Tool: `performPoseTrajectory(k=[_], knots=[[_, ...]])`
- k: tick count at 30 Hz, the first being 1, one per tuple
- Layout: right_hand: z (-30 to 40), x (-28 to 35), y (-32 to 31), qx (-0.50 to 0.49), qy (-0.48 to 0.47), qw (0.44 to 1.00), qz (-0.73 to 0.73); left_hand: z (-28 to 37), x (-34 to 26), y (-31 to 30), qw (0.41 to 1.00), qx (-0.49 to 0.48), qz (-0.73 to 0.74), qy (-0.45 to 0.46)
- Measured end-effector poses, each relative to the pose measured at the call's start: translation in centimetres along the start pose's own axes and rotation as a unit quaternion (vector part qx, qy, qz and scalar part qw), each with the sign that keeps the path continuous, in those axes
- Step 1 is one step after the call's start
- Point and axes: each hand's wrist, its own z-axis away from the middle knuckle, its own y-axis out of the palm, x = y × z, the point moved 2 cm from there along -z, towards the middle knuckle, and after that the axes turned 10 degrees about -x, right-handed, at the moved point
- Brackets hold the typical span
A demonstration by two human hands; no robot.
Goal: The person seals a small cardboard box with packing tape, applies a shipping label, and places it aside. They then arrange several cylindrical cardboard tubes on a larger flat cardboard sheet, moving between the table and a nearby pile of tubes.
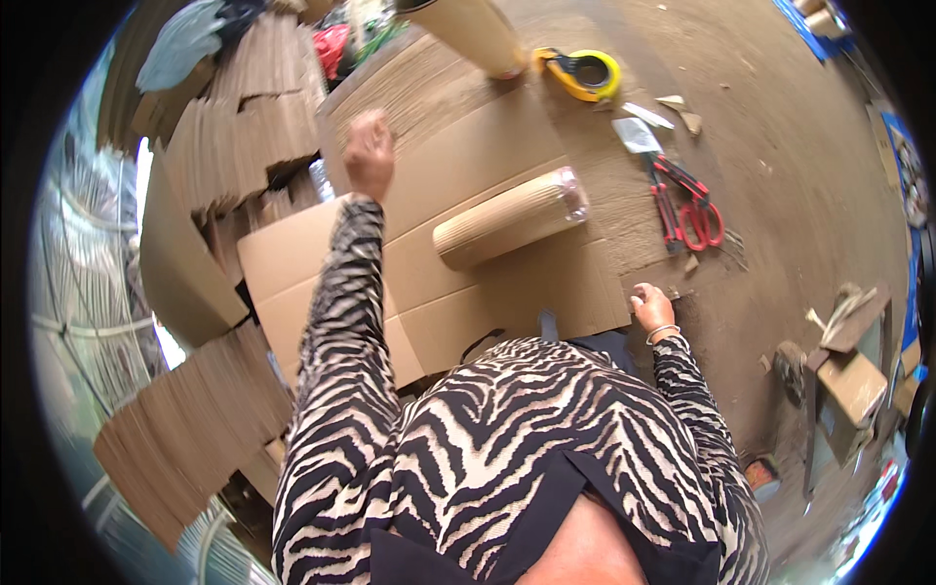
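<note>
A flat, creased cardboard sheet lies before me. On it rests a corrugated cardboard roll with clear plastic at its right end. My left hand hovers, blurred, over the sheet's upper left side; its fingers look curled, and whether anything is in them cannot be made out. My right hand is beside the sheet's lower right corner, fingers loosely bent and apart, nothing seen in them. Red-handled scissors and a red and black cutter lie to the right. A yellow tape dispenser is at the top.
A tall cardboard tube stands near the tape dispenser. Stacks of flattened cardboard fill the left, with another stack lower down. Cardboard scraps lie at upper right. A wooden stand with a small box is at far right.
</note>
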Motion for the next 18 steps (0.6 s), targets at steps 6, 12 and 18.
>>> performPoseTrajectory(k=[6,12,18], knots=[[-0.9,1.8,3.5,-0.015,0.004,0.998,0.057,28.2,4.8,-8.5,0.864,0.193,-0.083,-0.457],[-2.8,0.3,5.1,0.004,0.075,0.992,0.103,35.8,0.2,-6.9,0.729,0.461,-0.195,-0.468],[-4.4,-1.4,5.5,0.017,0.084,0.99,0.113,33.8,-1.0,-6.4,0.699,0.497,-0.23,-0.459]])
